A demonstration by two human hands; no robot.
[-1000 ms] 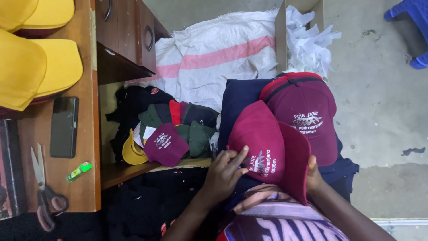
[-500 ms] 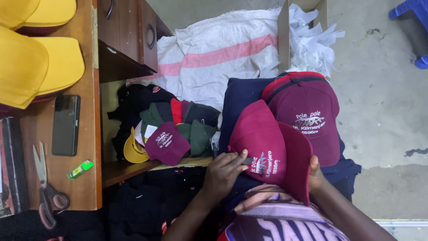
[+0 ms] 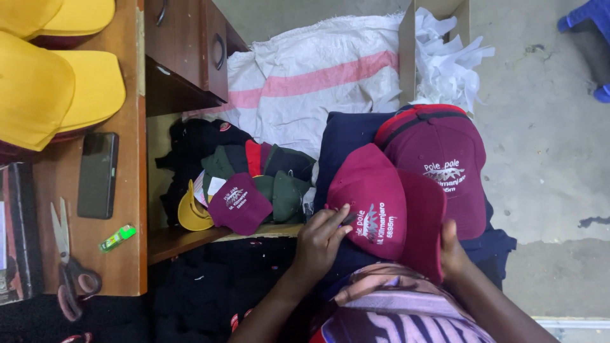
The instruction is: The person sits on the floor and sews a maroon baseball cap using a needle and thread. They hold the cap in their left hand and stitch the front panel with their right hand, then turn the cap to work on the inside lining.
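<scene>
Embroidered maroon cap (image 3: 375, 200), crown up, on lap

Yellow caps (image 3: 57, 89), phone (image 3: 97, 174), scissors (image 3: 67, 260) (wooden desk (image 3: 127, 254)), white sack (image 3: 318, 82)

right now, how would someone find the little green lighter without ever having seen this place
Start at the wooden desk on the left, where the yellow caps sit. Below them lies a dark phone, with scissors nearer the near edge. The green lighter lies between these, by the desk's right edge: the only small bright green thing there.
</scene>
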